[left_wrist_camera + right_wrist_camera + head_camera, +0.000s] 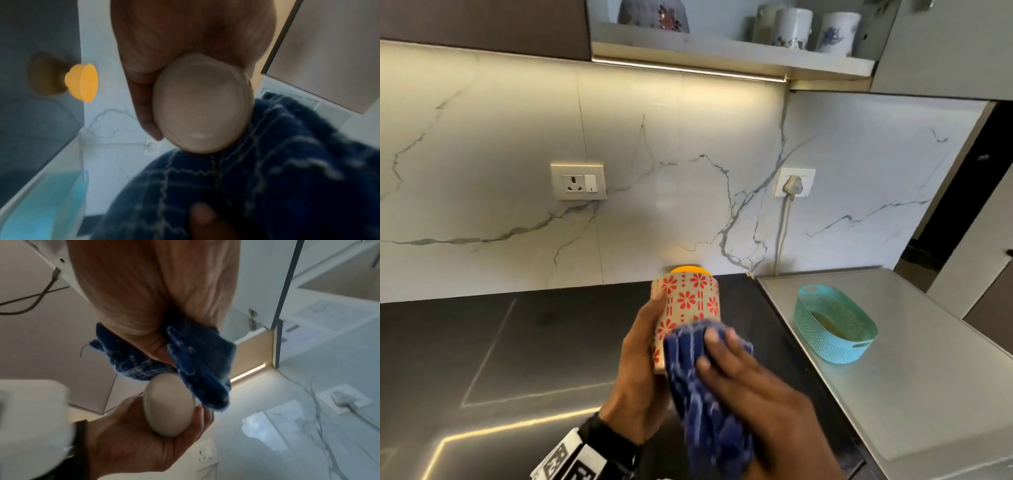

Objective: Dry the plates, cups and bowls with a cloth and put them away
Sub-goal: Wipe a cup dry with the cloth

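Observation:
A beige cup with red flower prints is held above the dark counter, its plain base facing both wrist cameras. My left hand grips it round the side, with the fingers wrapped behind. My right hand holds a bunched blue checked cloth and presses it against the cup's lower right side. In the right wrist view the cloth is gathered in my right hand just above the cup base, which sits in my left hand.
An orange object stands on the counter behind the cup, at the marble wall. A teal mesh basket sits on the steel surface to the right. The open shelf above holds white mugs.

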A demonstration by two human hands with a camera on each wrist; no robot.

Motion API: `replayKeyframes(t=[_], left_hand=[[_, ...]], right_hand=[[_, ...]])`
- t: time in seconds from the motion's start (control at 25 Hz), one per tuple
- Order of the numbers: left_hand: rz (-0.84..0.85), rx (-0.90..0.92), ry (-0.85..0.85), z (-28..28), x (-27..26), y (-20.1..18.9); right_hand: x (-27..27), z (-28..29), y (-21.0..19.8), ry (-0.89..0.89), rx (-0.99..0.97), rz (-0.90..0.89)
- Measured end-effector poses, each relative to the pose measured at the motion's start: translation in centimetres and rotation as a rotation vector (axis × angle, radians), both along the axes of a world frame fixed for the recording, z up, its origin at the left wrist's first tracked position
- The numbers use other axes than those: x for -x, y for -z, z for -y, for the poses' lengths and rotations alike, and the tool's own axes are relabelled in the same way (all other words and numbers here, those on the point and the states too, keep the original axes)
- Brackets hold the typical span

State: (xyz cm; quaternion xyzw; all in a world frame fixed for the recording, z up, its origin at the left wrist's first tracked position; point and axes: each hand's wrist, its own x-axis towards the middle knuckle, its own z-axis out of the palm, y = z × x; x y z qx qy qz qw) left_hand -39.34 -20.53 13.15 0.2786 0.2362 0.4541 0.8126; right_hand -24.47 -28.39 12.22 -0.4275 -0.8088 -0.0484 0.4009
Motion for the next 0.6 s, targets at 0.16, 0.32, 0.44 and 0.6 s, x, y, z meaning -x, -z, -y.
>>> replayKeyframes(t=[0.16, 0.32, 0.44, 0.6], left_hand=[[0.075, 0.043, 0.072, -0.9, 2.4, 0.0], [0.022, -0.055, 0.044, -1.6, 2.8, -0.8], [0.154, -0.031, 0.071, -3.2, 4.1, -1.8], [0.038, -0.039, 0.01, -4.5, 5.6, -0.7]], right_hand=[[2.7, -2.1, -0.6, 0.028, -0.058, -0.06], [3.3, -5.5, -3.0, 0.093, -0.066, -0.202], [4.9, -4.6, -2.2, 0.044, -0.111, -0.003], [5.5, -4.3, -1.5, 0.0, -0.084, 0.128]])
